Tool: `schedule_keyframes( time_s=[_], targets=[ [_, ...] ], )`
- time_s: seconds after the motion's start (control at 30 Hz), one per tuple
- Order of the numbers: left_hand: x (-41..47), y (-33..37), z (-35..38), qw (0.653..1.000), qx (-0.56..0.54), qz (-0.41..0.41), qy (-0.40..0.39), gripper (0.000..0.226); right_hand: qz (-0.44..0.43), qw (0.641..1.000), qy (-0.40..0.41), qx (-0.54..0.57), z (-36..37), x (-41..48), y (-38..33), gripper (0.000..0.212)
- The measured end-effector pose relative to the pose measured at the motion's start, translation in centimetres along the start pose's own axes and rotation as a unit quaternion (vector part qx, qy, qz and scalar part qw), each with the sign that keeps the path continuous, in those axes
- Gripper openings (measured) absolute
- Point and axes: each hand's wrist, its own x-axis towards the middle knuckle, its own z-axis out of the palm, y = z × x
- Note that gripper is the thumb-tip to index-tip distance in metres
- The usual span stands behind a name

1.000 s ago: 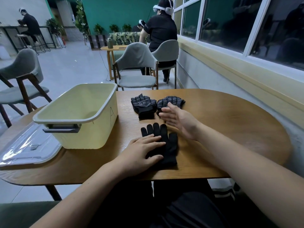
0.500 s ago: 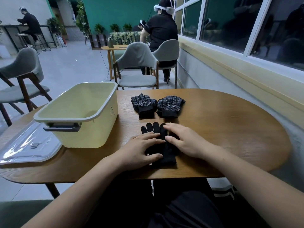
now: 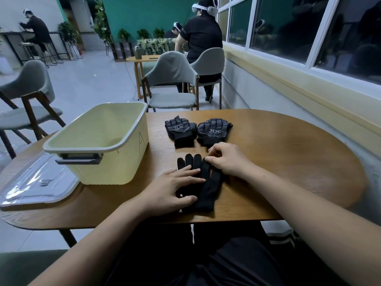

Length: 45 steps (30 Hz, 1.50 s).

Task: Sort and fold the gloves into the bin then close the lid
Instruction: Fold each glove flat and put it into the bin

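- Bare wooden table (image 3: 288, 162) on the right side gives open passage.
- The open-topped yellow bin (image 3: 115, 168) walls off the left (clear lid (image 3: 37, 186) beside it).
- Two dotted gloves (image 3: 180, 129) lie ahead.

Arms (image 3: 103, 234) are bare from the frame edge down to the left hand (image 3: 171, 188) and right hand (image 3: 228, 159). Lap's covered in plain black fabric (image 3: 237, 265), trousers or shorts, can't really tell which from here.
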Motion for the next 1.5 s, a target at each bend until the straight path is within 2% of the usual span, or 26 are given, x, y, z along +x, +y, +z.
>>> schedule_keyframes(
  time_s=[0.27, 0.43, 0.53, 0.6, 0.73, 0.8, 0.97, 1.2, 1.3, 1.5],
  targets=[
    [-0.1, 0.2, -0.2, 1.000, 0.008, -0.004, -0.010, 0.055, -0.069, 0.995, 0.059, -0.032, 0.9, 0.4, -0.1, 0.013],
    [-0.1, 0.3, 0.0, 1.000, 0.002, 0.004, 0.004, 0.057, -0.064, 0.995, 0.068, -0.026, 0.9, 0.3, 0.3, 0.012],
    [-0.4, 0.5, 0.1, 0.999, -0.004, 0.003, 0.038, 0.059, -0.061, 0.994, 0.092, -0.018, 0.5, -0.1, 0.4, 0.005],
    [-0.7, 0.5, 0.2, 0.998, 0.000, 0.007, 0.069, 0.055, -0.061, 0.993, 0.097, -0.011, 0.0, -0.9, 0.5, 0.011],
    [-1.5, 0.4, 0.3, 0.989, -0.002, 0.018, 0.149, 0.034, -0.038, 0.994, 0.098, -0.008, -0.7, -3.6, 0.9, 0.009],
    [-1.8, 0.6, 0.4, 0.986, -0.002, 0.022, 0.164, 0.026, -0.026, 0.995, 0.095, -0.005, -1.0, -5.2, 1.2, 0.007],
    [-2.5, 1.1, 0.6, 0.989, 0.021, 0.051, 0.137, 0.025, -0.051, 0.995, 0.089, 0.004, -1.2, -8.7, 0.7, 0.003],
    [-2.4, 1.0, 0.6, 0.992, 0.019, 0.055, 0.114, 0.028, 0.033, 0.994, 0.071, 0.077, -1.0, -7.5, 0.0, 0.014],
    [-2.4, 0.9, 0.7, 0.992, 0.017, 0.055, 0.113, 0.029, 0.056, 0.993, 0.070, 0.076, -0.7, -6.8, 0.0, 0.016],
    [-2.4, 1.0, 0.7, 0.992, 0.023, 0.054, 0.113, 0.036, 0.055, 0.992, 0.091, 0.063, -0.4, -6.4, -0.3, 0.015]
  ],
)
